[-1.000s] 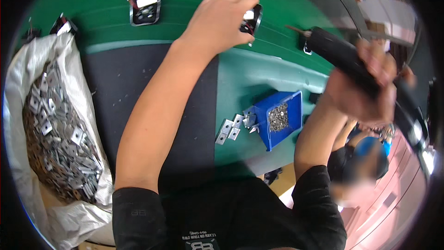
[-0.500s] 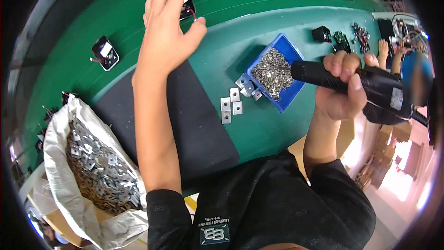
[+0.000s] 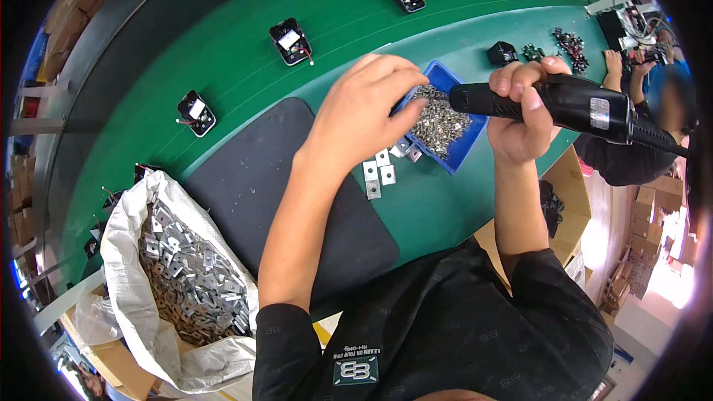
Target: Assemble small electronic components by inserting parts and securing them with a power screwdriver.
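Right now, the left hand (image 3: 368, 108) is hovering at the nine-to-ten o'clock edge of an open blue plastic bin (image 3: 442, 74), thumb spread apart from half-curled fingers above small silvery metal screws (image 3: 442, 130). The right hand (image 3: 526, 115) is gripping a black cylindrical power driver (image 3: 579, 108), whose nose is pointing to nine o'clock over the bin. Picking well probably means pinching a single screw by its head and keeping the driver nose clear of those fingertips. Flat silver metal plates with holes (image 3: 373, 189) are lying at the bin's seven-to-eight o'clock; farther out, a black flat mat (image 3: 260, 171) is stretching toward eight o'clock, and black box-like housings with wires (image 3: 290, 41) are sitting on the green surface toward eleven. The left palm is facing away, so fingertip contact is hard to judge; no driver bit is showing against the screws.
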Demonstrator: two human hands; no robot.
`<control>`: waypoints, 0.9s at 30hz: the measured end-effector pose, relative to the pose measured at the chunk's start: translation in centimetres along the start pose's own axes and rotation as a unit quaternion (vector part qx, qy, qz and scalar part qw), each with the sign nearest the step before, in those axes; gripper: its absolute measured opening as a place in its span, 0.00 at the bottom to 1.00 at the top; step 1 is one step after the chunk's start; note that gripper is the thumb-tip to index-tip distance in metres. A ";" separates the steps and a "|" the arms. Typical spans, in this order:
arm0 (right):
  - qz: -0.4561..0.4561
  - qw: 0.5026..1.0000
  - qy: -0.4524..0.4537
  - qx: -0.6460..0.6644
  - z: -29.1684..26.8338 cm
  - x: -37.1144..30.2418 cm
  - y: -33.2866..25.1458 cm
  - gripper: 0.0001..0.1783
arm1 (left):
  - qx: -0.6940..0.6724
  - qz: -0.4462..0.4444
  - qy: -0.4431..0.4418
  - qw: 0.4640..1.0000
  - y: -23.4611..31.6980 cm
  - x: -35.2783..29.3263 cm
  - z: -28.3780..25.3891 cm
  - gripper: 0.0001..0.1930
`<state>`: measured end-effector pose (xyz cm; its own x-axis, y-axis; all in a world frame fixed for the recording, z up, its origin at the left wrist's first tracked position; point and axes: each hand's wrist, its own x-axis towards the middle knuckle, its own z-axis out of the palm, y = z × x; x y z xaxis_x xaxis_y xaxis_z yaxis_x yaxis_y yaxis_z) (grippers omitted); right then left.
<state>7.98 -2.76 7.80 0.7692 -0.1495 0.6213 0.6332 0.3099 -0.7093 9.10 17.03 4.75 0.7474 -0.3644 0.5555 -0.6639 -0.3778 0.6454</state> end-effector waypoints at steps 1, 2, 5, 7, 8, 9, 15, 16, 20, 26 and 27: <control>-0.009 1.000 -0.001 -0.001 0.2 0.0 -0.5 0.23 | 0.002 0.012 -0.016 1.000 0.3 0.0 0.1 0.13; -0.015 1.000 0.001 0.020 0.4 0.2 -1.1 0.23 | 0.004 0.026 -0.031 0.999 0.6 0.1 0.3 0.14; -0.036 0.998 0.011 0.043 1.1 0.1 -2.8 0.23 | 0.023 0.054 -0.034 0.998 1.7 0.2 1.4 0.15; -0.046 0.998 0.019 0.048 1.5 -0.1 -3.8 0.22 | 0.059 0.083 -0.028 0.994 2.2 0.2 2.2 0.14; -0.041 0.999 0.018 -0.003 1.6 -0.7 -3.8 0.23 | 0.073 0.087 -0.033 0.993 2.2 -0.1 2.3 0.11; -0.046 0.998 0.029 -0.008 1.7 -1.0 -4.2 0.23 | 0.075 0.090 -0.044 0.992 2.5 -0.2 2.3 0.09; -0.066 0.992 0.104 -0.004 2.6 -2.8 -5.8 0.23 | 0.046 0.108 -0.051 0.992 3.6 -0.8 2.6 0.08; -0.079 0.990 0.109 0.046 2.6 -2.8 -6.2 0.21 | 0.046 0.125 -0.052 0.990 4.3 -0.6 2.4 0.08; -0.109 0.980 0.163 0.036 2.9 -3.3 -8.1 0.20 | -0.021 0.047 -0.065 0.997 6.0 -0.4 2.4 0.09; -0.147 0.960 0.227 0.071 3.3 -3.6 -10.8 0.21 | -0.233 -0.102 -0.077 0.964 7.3 -0.4 3.0 0.07; -0.150 0.960 0.226 0.068 3.3 -3.7 -11.2 0.21 | -0.230 -0.098 -0.079 0.965 7.1 -0.4 3.1 0.07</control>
<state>-2.27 -2.59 14.59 0.5326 -0.6345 0.5602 0.8384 0.3049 -0.4517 3.95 11.89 7.51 0.8200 -0.4637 0.3355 -0.4010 -0.0474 0.9148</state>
